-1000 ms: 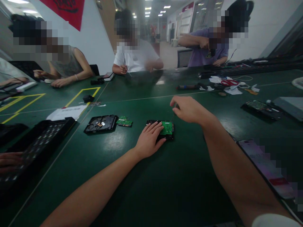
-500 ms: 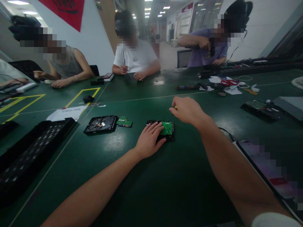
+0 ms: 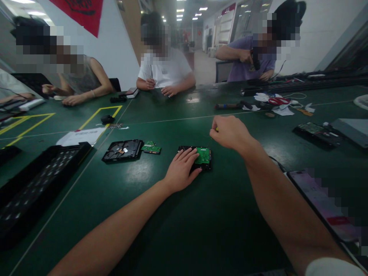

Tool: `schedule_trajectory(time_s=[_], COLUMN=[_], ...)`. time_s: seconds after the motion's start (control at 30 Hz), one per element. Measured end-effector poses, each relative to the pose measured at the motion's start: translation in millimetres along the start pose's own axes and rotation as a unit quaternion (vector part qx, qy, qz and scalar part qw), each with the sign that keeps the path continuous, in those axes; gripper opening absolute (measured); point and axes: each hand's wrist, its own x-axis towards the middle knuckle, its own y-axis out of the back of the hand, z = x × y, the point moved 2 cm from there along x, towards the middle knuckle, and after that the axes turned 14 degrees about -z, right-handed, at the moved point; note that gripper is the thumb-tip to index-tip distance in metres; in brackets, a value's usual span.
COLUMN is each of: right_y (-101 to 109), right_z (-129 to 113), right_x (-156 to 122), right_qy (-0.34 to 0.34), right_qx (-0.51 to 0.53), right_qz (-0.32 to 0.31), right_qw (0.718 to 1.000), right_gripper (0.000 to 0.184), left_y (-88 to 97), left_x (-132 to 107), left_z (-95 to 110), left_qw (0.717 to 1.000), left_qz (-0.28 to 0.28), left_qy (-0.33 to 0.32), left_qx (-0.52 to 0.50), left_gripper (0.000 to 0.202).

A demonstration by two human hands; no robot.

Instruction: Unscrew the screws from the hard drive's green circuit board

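Note:
My left hand (image 3: 181, 168) lies flat across a hard drive (image 3: 206, 165), fingers stretched out over its top and the thumb along its near edge. The drive's green circuit board (image 3: 203, 155) faces up at the right of my fingers. Slightly above and right of the drive, my right hand (image 3: 228, 132) is closed around a small tool with a yellow handle (image 3: 217, 129); most of it is hidden in the fist. To the left, another hard drive (image 3: 122, 150) lies beside a loose green circuit board (image 3: 151, 147).
A long black tray (image 3: 43, 178) fills the left side, with a white paper (image 3: 82, 137) behind it. A phone (image 3: 322, 203) lies by my right forearm. Farther right are another hard drive (image 3: 316, 134) and a grey box (image 3: 353, 130). Several people sit across the table.
My right hand has shifted slightly right, with the yellow part still between its fingers. My left hand and the hard drive have stayed in place.

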Motion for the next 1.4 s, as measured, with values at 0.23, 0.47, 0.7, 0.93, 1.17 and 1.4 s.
schedule_trajectory(time_s=[0.23, 0.47, 0.7, 0.93, 1.17, 1.4], right_y=[-3.8, -2.2, -2.5, -5.4, -5.9, -5.9], right_z=[1.3, 0.1, -1.9, -3.3, -0.2, -2.5], right_x=[3.7, 2.2, 1.7, 2.4, 3.4, 4.3], right_qy=[0.009, -0.004, 0.024, 0.072, 0.055, 0.140], right_qx=[-0.010, -0.017, 0.011, 0.053, 0.031, 0.071], right_qz=[-0.006, -0.012, -0.023, -0.025, 0.000, 0.001], right_qw=[1.000, 1.000, 0.999, 0.996, 0.998, 0.988], right_gripper=[0.023, 0.020, 0.021, 0.031, 0.024, 0.028], left_y=[-0.3, -1.2, -0.6, -1.0, -2.6, -0.7], left_x=[-0.1, 0.3, 0.5, 0.1, -0.2, 0.0], left_z=[-0.5, -0.8, -0.4, -1.5, -2.4, -0.8], left_qw=[1.000, 1.000, 1.000, 1.000, 1.000, 1.000], left_qz=[0.001, 0.001, -0.001, -0.001, 0.000, 0.000], left_qy=[0.001, 0.001, 0.002, 0.002, 0.002, 0.004], left_qx=[0.000, -0.001, 0.002, 0.004, 0.002, -0.001], left_gripper=[0.056, 0.057, 0.057, 0.057, 0.058, 0.056])
